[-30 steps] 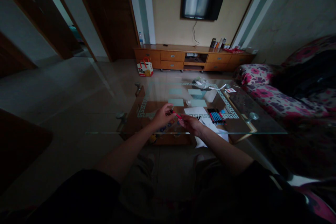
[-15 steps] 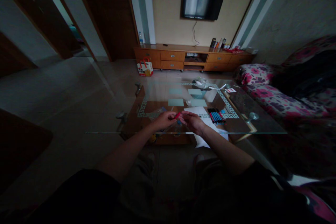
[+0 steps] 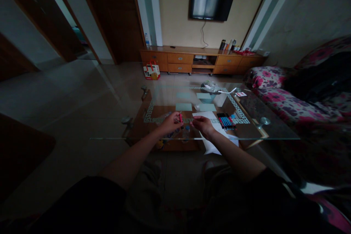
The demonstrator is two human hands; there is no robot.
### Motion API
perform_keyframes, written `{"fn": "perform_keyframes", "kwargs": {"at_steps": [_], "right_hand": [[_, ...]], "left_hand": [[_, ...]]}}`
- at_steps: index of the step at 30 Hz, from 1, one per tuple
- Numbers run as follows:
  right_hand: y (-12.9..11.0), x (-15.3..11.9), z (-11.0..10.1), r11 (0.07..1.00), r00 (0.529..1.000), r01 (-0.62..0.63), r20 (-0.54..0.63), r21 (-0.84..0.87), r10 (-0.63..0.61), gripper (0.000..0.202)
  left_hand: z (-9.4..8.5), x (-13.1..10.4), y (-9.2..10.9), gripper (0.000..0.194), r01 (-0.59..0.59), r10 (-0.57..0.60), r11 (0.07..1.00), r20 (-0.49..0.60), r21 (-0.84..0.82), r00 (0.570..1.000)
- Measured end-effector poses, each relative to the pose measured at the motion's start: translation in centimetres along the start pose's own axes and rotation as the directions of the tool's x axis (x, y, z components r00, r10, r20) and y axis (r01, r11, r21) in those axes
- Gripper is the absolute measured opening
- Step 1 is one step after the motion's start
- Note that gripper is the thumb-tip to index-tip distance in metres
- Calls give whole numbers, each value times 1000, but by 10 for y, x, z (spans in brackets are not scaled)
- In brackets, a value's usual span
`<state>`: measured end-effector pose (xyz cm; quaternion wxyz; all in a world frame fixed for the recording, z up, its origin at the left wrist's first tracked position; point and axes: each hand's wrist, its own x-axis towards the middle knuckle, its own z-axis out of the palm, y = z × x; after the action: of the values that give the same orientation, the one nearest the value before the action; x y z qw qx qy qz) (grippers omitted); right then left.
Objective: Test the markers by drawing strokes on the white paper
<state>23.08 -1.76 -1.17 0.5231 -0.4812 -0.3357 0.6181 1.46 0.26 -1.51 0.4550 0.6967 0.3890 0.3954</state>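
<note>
Landmark: white paper sheets on the clear glass bench. Left hand: fingers closed around a slim red-and-black pen, held near upright, left of the sheets. Right hand: above the sheets, fingers drawn together; cannot tell whether they grip anything. Row of black, blue and red pens: side by side, just right of the sheets.
</note>
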Motion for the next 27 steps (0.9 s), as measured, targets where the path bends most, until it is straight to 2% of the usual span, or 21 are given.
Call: {"fn": "perform_keyframes", "kwargs": {"at_steps": [3, 8, 12, 18, 23, 27], "right_hand": [[3, 2, -4, 991, 997, 81, 16, -105, -79, 32], [7, 7, -11, 955, 986, 168, 41, -245, -163, 38], [10, 14, -16, 862, 966, 257, 93, -438, -241, 31], [9, 18, -22, 569, 927, 351, 192, -743, -321, 21], [0, 11, -18, 359, 952, 278, 204, -891, -229, 16], [-10, 7, -13, 144, 943, 307, 280, -941, -178, 24]], "left_hand": [[0, -2, 1, 58, 24, -24, 999, -15, 37, 1000], [-1, -3, -1, 53, 15, -16, 998, 16, 66, 1000], [1, 1, -12, 51, 1, -1, 994, -6, 109, 1000], [15, 14, -24, 49, 43, -38, 982, -28, 185, 999], [33, 26, -25, 50, 106, -107, 966, -10, 234, 994], [46, 36, -30, 46, 111, -110, 949, -17, 295, 994]]}}
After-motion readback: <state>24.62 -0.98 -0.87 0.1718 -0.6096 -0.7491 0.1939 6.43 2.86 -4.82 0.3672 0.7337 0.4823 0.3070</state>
